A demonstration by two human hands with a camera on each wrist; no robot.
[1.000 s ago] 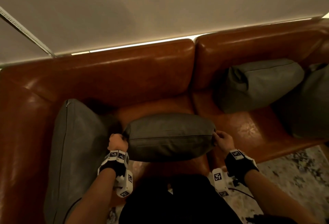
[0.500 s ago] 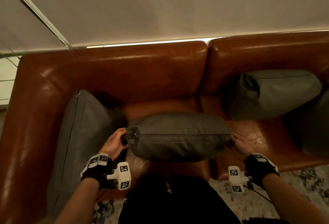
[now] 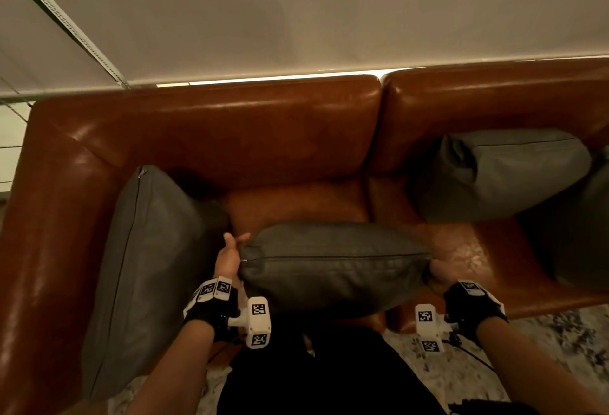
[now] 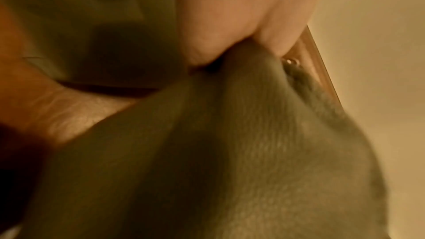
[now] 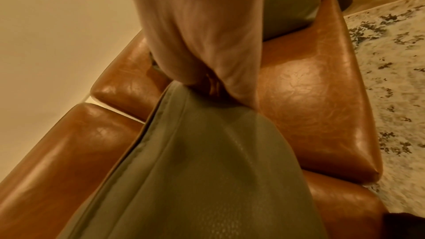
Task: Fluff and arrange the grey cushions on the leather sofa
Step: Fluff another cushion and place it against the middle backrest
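Note:
I hold a grey cushion [image 3: 333, 269] lengthwise above the front of the brown leather sofa [image 3: 247, 138], squeezed between my two hands. My left hand [image 3: 232, 248] presses flat against its left end by the zip, fingers straight. In the left wrist view the fingers [image 4: 218, 24] meet the cushion [image 4: 230, 152] at its corner. My right hand [image 3: 438, 274] is largely hidden behind the right end. The right wrist view shows its straight fingers [image 5: 195, 34] lying against the cushion [image 5: 195, 170].
A large grey cushion [image 3: 148, 266] leans against the left armrest. Another grey cushion [image 3: 501, 174] rests against the right backrest, and a third [image 3: 580, 233] sits at the frame's right edge. A speckled rug [image 3: 543, 348] lies before the sofa. A pale blind hangs behind it.
A second ago both hands gripped the cushion's end corners. They have since let go and now lie flat against the two ends. The cushion sits slightly nearer to me.

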